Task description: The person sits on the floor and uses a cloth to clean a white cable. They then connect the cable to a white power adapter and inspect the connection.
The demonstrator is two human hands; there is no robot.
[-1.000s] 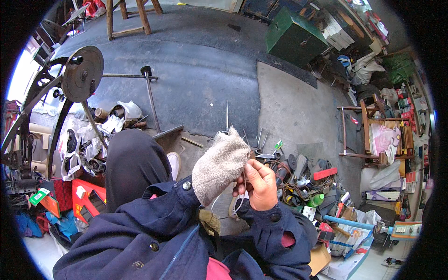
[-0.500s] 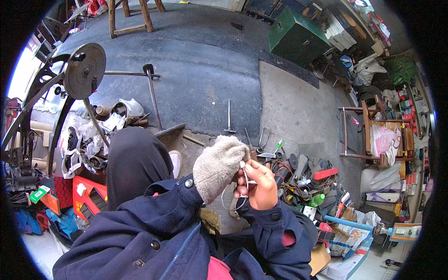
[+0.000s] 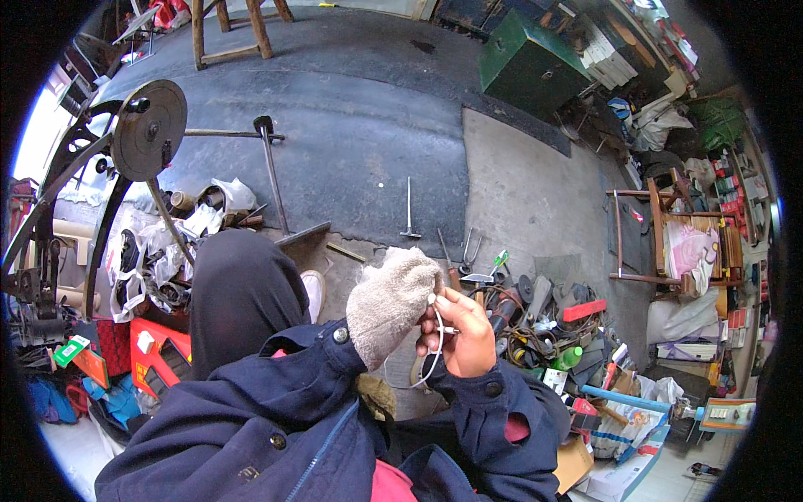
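A fuzzy beige-grey covering [image 3: 391, 294], like a mitten or a knitted piece, hides my left hand [image 3: 385, 305] from the cuff to the fingertips. Its fingers do not show. Close against its right side, my bare right hand [image 3: 462, 335] is closed in a pinch on a thin white cord [image 3: 440, 351]. A small pale round end of the cord shows at the fingertips, touching or nearly touching the covering. Below the fingers the cord hangs in a loose loop. A short, thin pale end sticks out across my right palm.
Ahead on the floor lie a thin spike-like tool [image 3: 410, 209] and a metal shoe-last stand [image 3: 276, 184]. At the left stands a hand-wheeled machine [image 3: 150, 130]. Tools and a red block [image 3: 585, 311] are heaped at the right, before a wooden chair [image 3: 657, 234].
Both hands have shifted very slightly left. The white cord now hangs in a wider, lower loop, and its short end shows across the right palm.
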